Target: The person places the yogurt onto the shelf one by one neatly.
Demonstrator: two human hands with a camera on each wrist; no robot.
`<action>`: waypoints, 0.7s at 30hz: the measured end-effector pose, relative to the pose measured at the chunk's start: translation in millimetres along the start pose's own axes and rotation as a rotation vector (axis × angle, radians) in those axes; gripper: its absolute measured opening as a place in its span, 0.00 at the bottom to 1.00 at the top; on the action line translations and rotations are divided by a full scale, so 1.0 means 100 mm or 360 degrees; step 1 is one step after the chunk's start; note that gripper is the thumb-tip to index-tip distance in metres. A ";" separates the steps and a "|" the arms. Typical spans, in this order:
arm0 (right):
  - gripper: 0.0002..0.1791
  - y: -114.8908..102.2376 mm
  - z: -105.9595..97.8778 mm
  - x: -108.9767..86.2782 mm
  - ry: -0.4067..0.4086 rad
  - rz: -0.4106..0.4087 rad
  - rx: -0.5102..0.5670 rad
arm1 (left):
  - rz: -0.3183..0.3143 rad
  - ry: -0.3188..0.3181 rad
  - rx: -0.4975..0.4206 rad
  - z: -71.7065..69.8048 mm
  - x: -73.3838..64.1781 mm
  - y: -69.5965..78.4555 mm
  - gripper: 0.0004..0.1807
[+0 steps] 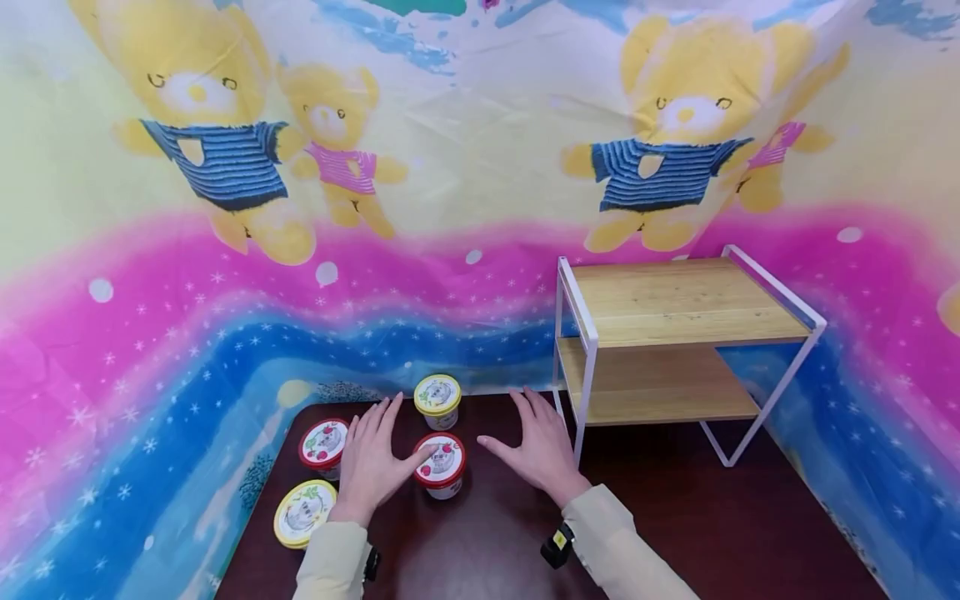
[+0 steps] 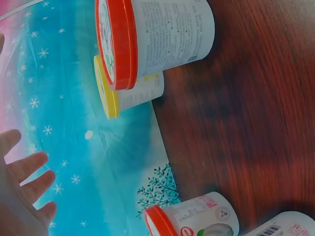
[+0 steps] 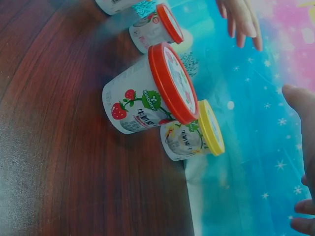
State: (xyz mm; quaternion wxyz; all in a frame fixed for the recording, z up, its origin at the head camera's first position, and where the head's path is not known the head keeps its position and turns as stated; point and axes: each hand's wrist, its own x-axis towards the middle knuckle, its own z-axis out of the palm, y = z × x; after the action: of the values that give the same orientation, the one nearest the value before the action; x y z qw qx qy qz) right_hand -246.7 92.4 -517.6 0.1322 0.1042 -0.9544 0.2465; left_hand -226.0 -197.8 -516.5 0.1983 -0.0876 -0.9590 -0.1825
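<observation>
Several white tubs with coloured lids stand upright on the dark table. My left hand (image 1: 372,467) is raised over the left side, fingers spread; its thumb overlaps the lid of a red-lidded tub (image 1: 441,468) in the head view. In the right wrist view that tub (image 3: 142,93), printed with strawberries, has no hand on it. My right hand (image 1: 538,446) hovers to its right, thumb apart from the fingers, holding nothing. Behind it stands a yellow-lidded tub (image 1: 437,400). Left of my left hand are another red-lidded tub (image 1: 322,446) and another yellow-lidded tub (image 1: 302,515), both partly covered.
A two-tier wooden shelf (image 1: 675,304) with a white metal frame stands at the back right of the table (image 1: 495,550). A cloth printed with bears (image 1: 465,167) hangs behind and along both sides.
</observation>
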 end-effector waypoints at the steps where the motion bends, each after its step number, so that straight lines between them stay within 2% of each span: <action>1: 0.60 0.00 -0.01 -0.01 0.0010 0.0006 0.0029 | 0.0000 -0.0004 -0.0009 0.00 0.00 0.00 0.56; 6: 0.54 -0.01 -0.07 -0.04 0.0106 -0.0023 0.0172 | -0.0006 -0.0012 -0.0032 0.01 0.00 0.02 0.52; 12: 0.41 -0.02 -0.19 -0.11 0.0338 -0.0184 0.0269 | -0.0059 -0.0059 -0.0077 0.04 -0.03 0.07 0.48; 21: 0.22 -0.06 -0.40 -0.18 0.0635 -0.0450 0.0471 | -0.0269 -0.0181 -0.0280 0.14 -0.14 0.11 0.53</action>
State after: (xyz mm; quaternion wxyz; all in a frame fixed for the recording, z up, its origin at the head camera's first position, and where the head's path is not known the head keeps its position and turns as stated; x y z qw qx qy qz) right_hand -219.9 109.7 -487.0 0.3339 0.2040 -0.8391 0.3780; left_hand -215.6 -183.2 -530.7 0.1190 -0.0338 -0.9529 -0.2768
